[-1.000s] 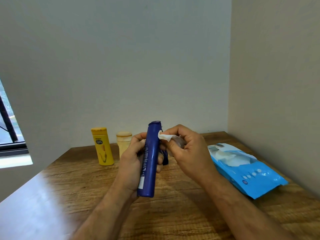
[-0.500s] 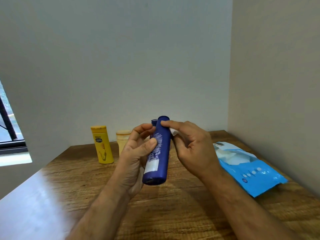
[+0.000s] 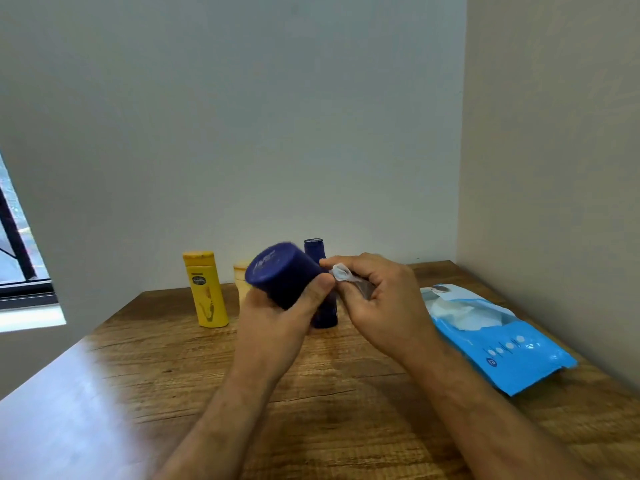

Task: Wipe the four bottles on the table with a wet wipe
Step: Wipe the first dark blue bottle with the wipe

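My left hand [image 3: 277, 313] grips a dark blue bottle [image 3: 282, 277], tipped so its flat base faces me. My right hand [image 3: 377, 306] pinches a crumpled white wet wipe [image 3: 341, 273] right beside the bottle's far end. A second dark blue bottle [image 3: 320, 289] stands upright on the table behind my hands, partly hidden. A yellow bottle [image 3: 206, 289] stands to the left, and a cream bottle [image 3: 242, 275] peeks out behind my left hand.
A blue wet wipe pack [image 3: 495, 341] lies open on the wooden table [image 3: 346, 393] at the right, near the side wall. A window [image 3: 17, 258] is at the far left. The bottles stand close to the back wall.
The blue bottle in my left hand has swung round, so its base now points at me instead of down. The wipe shows again between my right fingers. The second blue bottle has come into view.
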Motion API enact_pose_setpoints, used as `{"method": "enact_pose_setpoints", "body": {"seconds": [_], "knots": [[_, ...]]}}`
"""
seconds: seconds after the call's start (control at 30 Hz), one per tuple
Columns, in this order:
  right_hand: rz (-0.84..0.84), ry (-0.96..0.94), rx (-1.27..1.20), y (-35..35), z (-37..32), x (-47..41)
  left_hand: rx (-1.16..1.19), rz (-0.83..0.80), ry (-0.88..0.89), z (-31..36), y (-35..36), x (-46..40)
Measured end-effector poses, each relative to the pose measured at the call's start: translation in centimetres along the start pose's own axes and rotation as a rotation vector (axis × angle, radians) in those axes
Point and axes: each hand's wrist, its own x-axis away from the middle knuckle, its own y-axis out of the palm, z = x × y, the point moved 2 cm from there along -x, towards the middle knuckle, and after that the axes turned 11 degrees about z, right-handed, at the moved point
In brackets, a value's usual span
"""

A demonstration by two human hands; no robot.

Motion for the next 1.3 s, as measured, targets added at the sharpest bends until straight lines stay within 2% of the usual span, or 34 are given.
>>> {"method": "enact_pose_setpoints", "body": {"seconds": [0.07, 0.13, 0.27, 0.4, 0.53, 0.73, 0.9, 1.1, 1.23, 1.3], "knots": [[0.017, 0.053, -0.064, -0.1, -0.1, -0.1, -0.226, 0.07, 0.175, -0.1, -0.5, 0.0], [0.077, 0.125, -0.143, -0.3, -0.3, -0.2, -0.354, 0.117, 0.272, -0.3, -0.7, 0.0], [0.204, 0.166, -0.267, -0.9, -0.4, -0.6, -0.456, 0.155, 0.272, -0.6, -0.9, -0.5], [0.157, 0.121, -0.268, -0.5, -0.2, -0.5, -0.562, 0.069, 0.246, -0.9, -0.6, -0.2], [0.055, -0.032, -0.089, 0.2, -0.3, -0.1, -0.613, 0.094, 0.268, -1.3, -0.7, -0.4], [0.017, -0.14, -0.131, 0.1, -0.7, 0.1, -0.654, 0.074, 0.316, -1.5, -0.8, -0.4], [0.084, -0.025, -0.049, 0.4, -0.2, -0.1, -0.639, 0.071, 0.338, -1.5, -0.9, -0.4], [0.001, -0.083, -0.153, 0.4, -1.1, 0.3, -0.616, 0.088, 0.31, -1.7, -0.9, -0.5], [0.029, 0.066, -0.105, 0.5, -0.1, 0.0, -0.675, 0.044, 0.383, -1.6, -0.8, -0.4], [0.015, 0.07, -0.155, 0.1, -0.1, 0.0, -0.704, 0.046, 0.442, -1.6, -0.8, -0.4]]}}
